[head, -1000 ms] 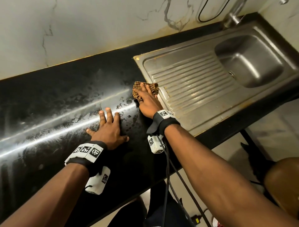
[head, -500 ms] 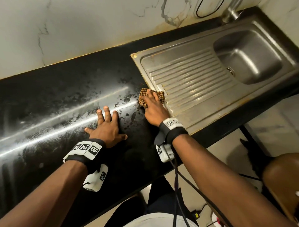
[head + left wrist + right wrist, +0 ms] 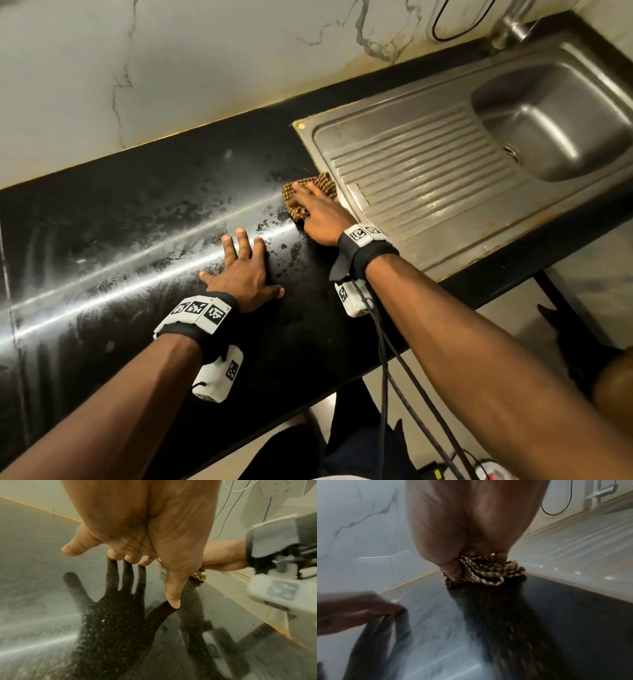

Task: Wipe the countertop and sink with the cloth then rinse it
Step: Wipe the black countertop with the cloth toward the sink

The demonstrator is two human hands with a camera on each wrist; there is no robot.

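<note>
Cloth point(image 3: 308, 198) bunched under flat right hand point(image 3: 320, 219), hard against sink point(image 3: 428, 192) rim. Left hand point(image 3: 137, 520) splayed on counter point(image 3: 34, 561), empty. Folds loose beside right fingers point(image 3: 452, 573): could snag on rim, skipping wet patches.

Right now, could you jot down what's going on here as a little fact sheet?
setting: black countertop beside a steel sink
cloth: checked cloth on the countertop at the edge of the sink's drainboard
right hand: right hand presses the cloth flat, fingers straight
left hand: left hand rests flat on the countertop, holds nothing
countertop state: smeared, with specks
tap: base of a tap behind the sink; no water visible
</note>
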